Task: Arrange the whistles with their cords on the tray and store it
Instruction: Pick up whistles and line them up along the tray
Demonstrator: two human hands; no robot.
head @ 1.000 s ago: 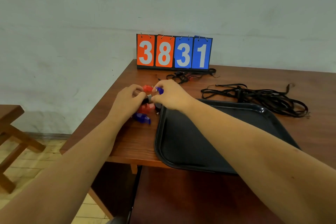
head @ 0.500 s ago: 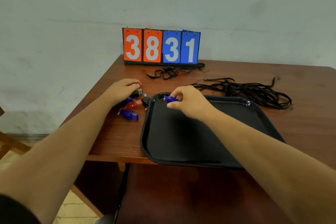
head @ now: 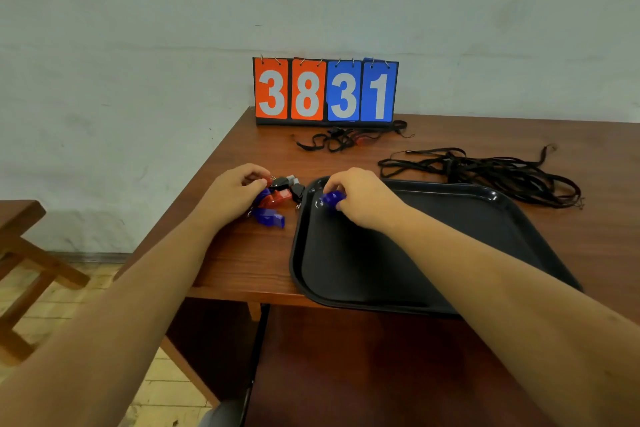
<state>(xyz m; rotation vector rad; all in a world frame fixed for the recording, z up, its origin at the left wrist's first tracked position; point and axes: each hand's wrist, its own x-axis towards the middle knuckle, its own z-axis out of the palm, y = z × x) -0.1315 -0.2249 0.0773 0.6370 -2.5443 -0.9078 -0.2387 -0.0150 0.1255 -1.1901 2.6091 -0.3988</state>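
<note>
A black tray point(head: 415, 274) lies at the table's front edge. My right hand point(head: 360, 196) pinches a blue whistle point(head: 330, 199) over the tray's far left corner. Left of the tray lies a small pile of whistles point(head: 277, 199) in red, blue and black, with one blue whistle point(head: 270, 218) nearest me. My left hand point(head: 235, 192) rests on the pile with curled fingers; what they hold I cannot tell. A heap of black cords point(head: 485, 172) lies behind the tray. A smaller tangle of cords point(head: 341, 140) lies by the scoreboard.
A flip scoreboard point(head: 325, 90) reading 3831 stands at the table's back edge against the wall. A wooden stool point(head: 20, 253) stands on the floor to the left. The brown table point(head: 242, 253) ends just left of the whistle pile.
My right hand has carried a blue whistle from the pile to the tray's far left corner. My left hand has stayed on the pile.
</note>
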